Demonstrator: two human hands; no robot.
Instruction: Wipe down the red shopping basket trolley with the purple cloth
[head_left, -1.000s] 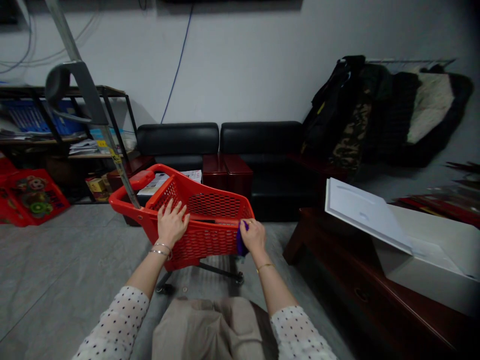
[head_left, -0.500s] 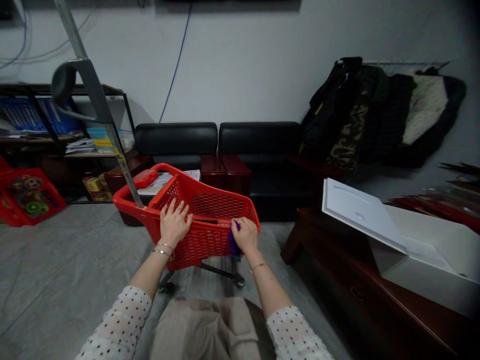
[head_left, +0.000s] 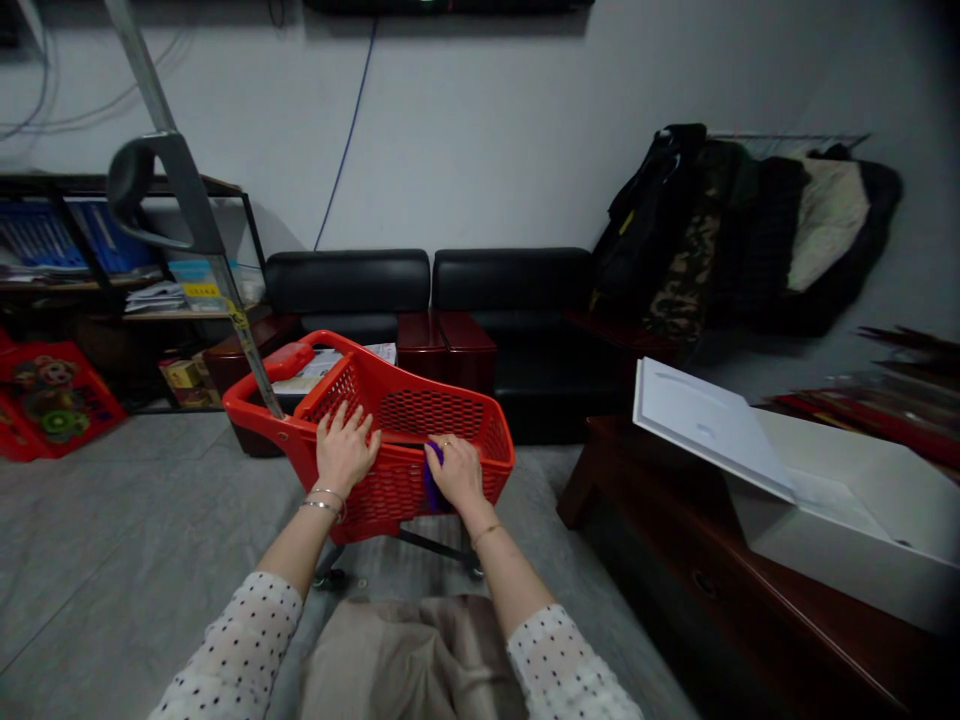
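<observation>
A red shopping cart [head_left: 397, 500] with a perforated plastic basket stands side-on in front of me. My left hand [head_left: 346, 450] lies on its near rim with the fingers spread, close to the handle end. Further right along that rim, my right hand [head_left: 456, 470] is closed around a purple cloth [head_left: 433, 478] and presses it against the edge. Most of the cloth is hidden under my fingers. A metal pole with a grey grip [head_left: 176, 190] rises at the cart's handle end.
Behind the cart are black sofas [head_left: 514, 280] with dark red wooden armrests. On the right, an open white box [head_left: 847, 540] rests on a dark wooden table [head_left: 675, 540]. A shelf with blue folders [head_left: 75, 235] stands at the left, and coats [head_left: 720, 230] hang at the right.
My right hand has slid left along the near rim with the purple cloth, away from the cart's front corner. My left hand has stayed in place on the rim.
</observation>
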